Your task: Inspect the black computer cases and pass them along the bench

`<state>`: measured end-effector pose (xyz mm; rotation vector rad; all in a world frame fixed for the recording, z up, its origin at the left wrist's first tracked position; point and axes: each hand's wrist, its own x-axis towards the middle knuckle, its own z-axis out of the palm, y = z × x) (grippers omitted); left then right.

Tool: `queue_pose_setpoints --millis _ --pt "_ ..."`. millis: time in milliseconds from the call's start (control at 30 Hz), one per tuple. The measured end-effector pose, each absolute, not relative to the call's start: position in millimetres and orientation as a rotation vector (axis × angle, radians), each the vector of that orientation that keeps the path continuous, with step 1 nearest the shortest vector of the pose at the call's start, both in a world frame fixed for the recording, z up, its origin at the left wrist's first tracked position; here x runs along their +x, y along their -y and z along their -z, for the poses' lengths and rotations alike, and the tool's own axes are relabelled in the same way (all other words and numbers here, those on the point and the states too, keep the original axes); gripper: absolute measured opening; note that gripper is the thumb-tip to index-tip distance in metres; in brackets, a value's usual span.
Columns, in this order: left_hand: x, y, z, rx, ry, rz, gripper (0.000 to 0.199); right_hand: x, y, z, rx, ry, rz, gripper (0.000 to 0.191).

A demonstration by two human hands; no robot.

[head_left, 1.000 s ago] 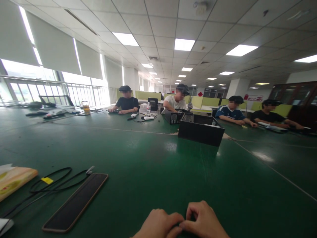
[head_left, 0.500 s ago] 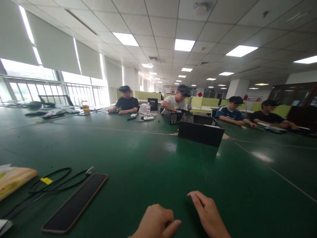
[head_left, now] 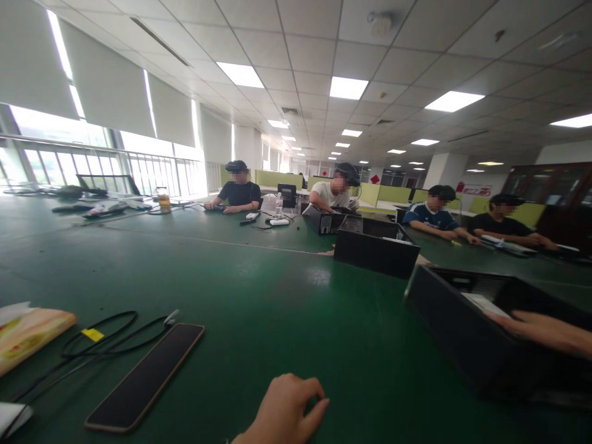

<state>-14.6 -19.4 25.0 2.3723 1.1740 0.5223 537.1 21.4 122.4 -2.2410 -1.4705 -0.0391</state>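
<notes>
Left hand: I have the left hand [head_left: 289, 407] at the bottom middle of my feed, over the green table [head_left: 259, 290], loosely curled, thumb and forefinger a little apart; I read the grip as relaxed, though the inner side of the other fingers is hidden from me.
Hand at the right edge: a hand [head_left: 550, 330] comes in with its fingers pointing left, above the inside of the near case. I cannot tell whether it is the right hand of my wearer or a co-worker's, nor whether the fingers close on anything.
Near case: the near case [head_left: 448, 327] is dark and open-topped, at the right of my view, well apart from the left hand; its lower part is blurred, so I cannot tell if it rests on the table.
Pale strip: the pale strip [head_left: 483, 303] shows inside the near case, at the fingertips of that hand.
Phone: the phone [head_left: 145, 376] lies on the table to the left of the left hand, screen dark.
Cable: the black cable [head_left: 102, 348] loops beside the phone and carries a yellow tag [head_left: 92, 335].
Packet: the orange packet [head_left: 37, 336] lies at the left edge.
Farther off: I see a black case [head_left: 374, 251] standing open, and a person in white [head_left: 330, 194] leaning over another case [head_left: 321, 221].
</notes>
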Motion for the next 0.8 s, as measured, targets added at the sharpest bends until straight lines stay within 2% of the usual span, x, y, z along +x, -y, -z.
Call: queue_pose_setpoints --millis 67,167,267,333,400,467,533,633,733,800 --pt "-21 16 -31 2.329 -1.220 -0.668 0.027 504 -10 -116 -2.252 1.631 -0.304 0.081" --pt "-34 4 -60 2.249 -1.253 -0.917 0.032 398 21 -117 -2.241 1.853 -0.316 0.073" --pt "-35 -12 -120 2.220 -1.226 -1.165 0.031 289 50 -137 -2.092 2.067 -0.359 0.064" --pt "-22 -22 -170 2.292 -1.214 -1.247 0.028 237 55 -155 -1.775 2.255 -0.632 0.058" --pt "0 -29 -213 2.458 -1.205 -1.191 0.027 206 44 -167 -1.594 2.344 -0.695 0.053" --pt "24 -34 -235 2.718 -1.234 -0.893 0.029 192 24 -169 -1.632 2.419 -0.471 0.044" --pt "41 -34 -231 2.915 -1.262 -0.457 0.030 187 6 -159 -1.755 2.520 -0.256 0.036" --pt "46 -32 -190 2.939 -1.193 0.071 0.020 185 -4 -134 -1.849 2.731 -0.318 0.027" --pt "44 -37 -145 2.822 -1.059 0.346 0.006 179 -1 -112 -1.902 2.849 -0.322 0.031" --pt "48 -47 -125 2.749 -0.997 0.353 0.012 174 0 -103 -1.923 2.897 -0.271 0.035"
